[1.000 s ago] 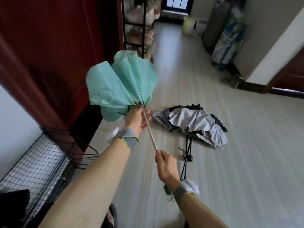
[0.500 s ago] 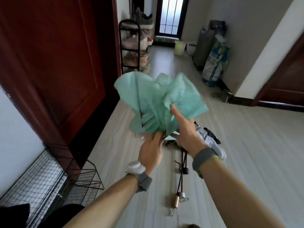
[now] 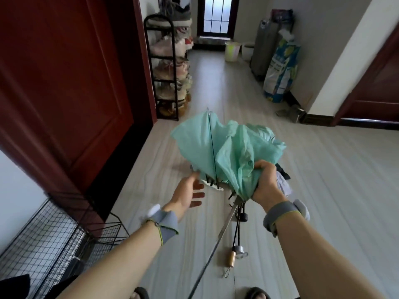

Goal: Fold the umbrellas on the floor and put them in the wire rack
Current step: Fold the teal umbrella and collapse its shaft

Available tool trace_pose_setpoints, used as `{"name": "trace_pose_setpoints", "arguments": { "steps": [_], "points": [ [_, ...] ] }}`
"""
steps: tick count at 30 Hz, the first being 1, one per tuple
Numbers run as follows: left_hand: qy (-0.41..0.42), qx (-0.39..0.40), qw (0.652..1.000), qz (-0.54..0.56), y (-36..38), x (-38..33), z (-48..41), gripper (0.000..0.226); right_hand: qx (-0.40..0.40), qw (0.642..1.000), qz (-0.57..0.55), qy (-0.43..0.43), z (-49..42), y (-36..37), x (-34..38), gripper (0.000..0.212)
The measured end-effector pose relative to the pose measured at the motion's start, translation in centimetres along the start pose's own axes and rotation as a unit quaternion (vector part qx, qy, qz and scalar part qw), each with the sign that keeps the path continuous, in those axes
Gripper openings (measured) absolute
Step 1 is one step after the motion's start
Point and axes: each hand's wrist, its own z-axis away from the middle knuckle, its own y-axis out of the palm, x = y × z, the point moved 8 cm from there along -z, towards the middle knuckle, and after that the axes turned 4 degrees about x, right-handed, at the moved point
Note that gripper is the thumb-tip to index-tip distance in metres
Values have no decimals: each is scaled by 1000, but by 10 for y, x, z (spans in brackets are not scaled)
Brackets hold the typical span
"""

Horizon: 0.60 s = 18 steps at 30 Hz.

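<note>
A mint-green umbrella (image 3: 228,147) hangs in front of me, its canopy bunched and one rib sticking up. My right hand (image 3: 264,180) is shut on the gathered green fabric near the shaft. Its metal shaft (image 3: 222,229) runs down toward my feet. My left hand (image 3: 186,195) is just left of the canopy with fingers spread, holding nothing. A second grey and black umbrella (image 3: 282,182) lies on the floor, mostly hidden behind my right hand; its black shaft and wooden handle (image 3: 232,257) show below. The black wire rack (image 3: 49,240) stands at lower left against the wall.
A dark red door (image 3: 64,83) fills the left side. A black shoe rack (image 3: 168,67) with several shoes stands beyond it. A printed sack (image 3: 280,72), a grey cylinder and buckets line the far right wall. My sandalled feet (image 3: 257,293) show at the bottom edge.
The canopy has dropped lower and shifted right. My right hand has closed around the bunched fabric; my left hand has let go and opened to the left. The view has tilted down.
</note>
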Motion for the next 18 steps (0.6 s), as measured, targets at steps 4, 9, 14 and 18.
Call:
{"name": "trace_pose_setpoints", "arguments": {
  "steps": [4,9,14,18],
  "points": [
    [-9,9,999,51,-13,-13,-10,34,40,999,3,18,3,11,-10,32],
    [83,-18,995,45,-12,-42,-4,20,46,995,80,45,-4,24,-27,30],
    [147,47,988,4,7,-50,1,9,-41,985,167,15,-14,24,-31,29],
    [107,14,989,97,6,-47,3,42,-84,986,144,2,-22,21,-30,29]
  ]
}}
